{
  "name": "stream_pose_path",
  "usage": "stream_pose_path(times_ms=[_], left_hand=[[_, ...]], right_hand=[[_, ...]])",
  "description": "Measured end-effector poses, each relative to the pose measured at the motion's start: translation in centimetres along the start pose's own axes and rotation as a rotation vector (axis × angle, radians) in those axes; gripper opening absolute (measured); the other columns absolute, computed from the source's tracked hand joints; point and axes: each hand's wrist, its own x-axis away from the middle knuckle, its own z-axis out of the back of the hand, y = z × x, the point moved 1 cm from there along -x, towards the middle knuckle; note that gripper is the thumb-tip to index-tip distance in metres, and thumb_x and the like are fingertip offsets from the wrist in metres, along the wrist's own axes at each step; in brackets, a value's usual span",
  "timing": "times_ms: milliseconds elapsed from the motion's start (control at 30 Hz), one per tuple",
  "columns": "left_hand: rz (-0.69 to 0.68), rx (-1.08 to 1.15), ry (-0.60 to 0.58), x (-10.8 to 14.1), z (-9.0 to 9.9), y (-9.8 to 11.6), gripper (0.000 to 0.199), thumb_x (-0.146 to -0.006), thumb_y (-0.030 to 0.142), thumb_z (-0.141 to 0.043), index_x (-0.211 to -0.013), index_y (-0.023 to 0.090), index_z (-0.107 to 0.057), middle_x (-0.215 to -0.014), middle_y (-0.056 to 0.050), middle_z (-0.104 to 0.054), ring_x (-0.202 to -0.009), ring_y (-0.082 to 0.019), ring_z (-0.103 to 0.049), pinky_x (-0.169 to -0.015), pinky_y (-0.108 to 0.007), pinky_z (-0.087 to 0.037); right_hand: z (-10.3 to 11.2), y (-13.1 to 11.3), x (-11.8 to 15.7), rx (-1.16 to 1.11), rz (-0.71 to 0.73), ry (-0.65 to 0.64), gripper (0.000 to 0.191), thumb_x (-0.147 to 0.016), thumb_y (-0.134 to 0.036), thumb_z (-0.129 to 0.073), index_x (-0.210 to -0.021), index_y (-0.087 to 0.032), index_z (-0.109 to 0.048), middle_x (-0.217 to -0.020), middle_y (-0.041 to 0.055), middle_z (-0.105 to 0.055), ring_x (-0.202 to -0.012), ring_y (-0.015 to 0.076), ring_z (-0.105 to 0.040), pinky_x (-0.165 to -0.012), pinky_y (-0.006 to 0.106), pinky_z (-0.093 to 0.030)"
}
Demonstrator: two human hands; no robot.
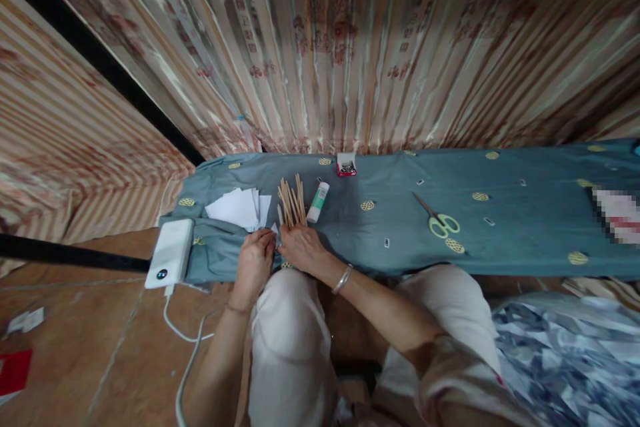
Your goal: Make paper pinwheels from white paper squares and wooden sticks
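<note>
So the biggest thing here is the striped curtain (pixel 345 47) hanging behind everything, then the long blue-green cloth (pixel 390 213) with little yellow pineapples on it. Both hands are down at its near edge, close together. The left hand (pixel 257 250) has its fingers curled in pretty narrow, pinching a small white paper piece (pixel 275 229) that pokes up right at the fingertips. The right hand (pixel 301 248) is just beside it, fingers bent toward the same spot, but its fingertips are hidden so I can't tell if it's gripping anything. White power bank (pixel 170 250) with a cable sits at the cloth's left end. The white paper sheets (pixel 237 208) are fanned out just beyond the left hand, and the wooden sticks (pixel 293 203) stick out past the right hand, lower ends covered by it. Green-handled scissors (pixel 440 221) lie well off to the right, the glue stick (pixel 318 202) is right beside the sticks, and the little open box (pixel 346 165) is near the far edge.
</note>
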Motion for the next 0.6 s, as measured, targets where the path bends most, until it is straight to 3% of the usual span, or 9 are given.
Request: stream_pose_path(times_ms=[133, 400, 600], left_hand=[[-0.002, -0.008, 0.019, 0.0, -0.2, -0.2, 0.035, -0.091, 0.025, -0.038, -0.099, 0.017, -0.071, -0.108, -0.012, -0.070, -0.100, -0.027, -0.062, -0.095, -0.042, -0.050], [0.035, 0.043, 0.049, 0.3, 0.2, -0.5, 0.034, -0.083, 0.019, -0.040, -0.101, 0.017, -0.069, -0.109, -0.012, -0.072, -0.103, -0.026, -0.065, -0.096, -0.042, -0.051], [0.099, 0.085, 0.208, 0.1, 1.4, -0.8, 0.033, -0.090, 0.031, -0.042, -0.100, 0.015, -0.069, -0.102, -0.012, -0.073, -0.094, -0.024, -0.068, -0.087, -0.039, -0.054]], right_hand=[[-0.5, -0.3, -0.2, -0.020, -0.036, 0.014, 0.026, -0.093, -0.012, -0.041, -0.112, -0.008, -0.060, -0.100, 0.0200, -0.074, -0.095, 0.0249, -0.072, -0.078, 0.032, -0.055], [-0.3, -1.3, -0.8, -0.096, -0.046, 0.059, 0.025, -0.094, -0.020, -0.045, -0.110, -0.008, -0.061, -0.095, 0.0169, -0.076, -0.092, 0.0246, -0.073, -0.076, 0.030, -0.054], [-0.7, -1.0, -0.7, -0.099, -0.070, 0.064, 0.024, -0.097, -0.025, -0.047, -0.103, -0.011, -0.065, -0.094, 0.0171, -0.075, -0.090, 0.0238, -0.072, -0.076, 0.030, -0.053]])
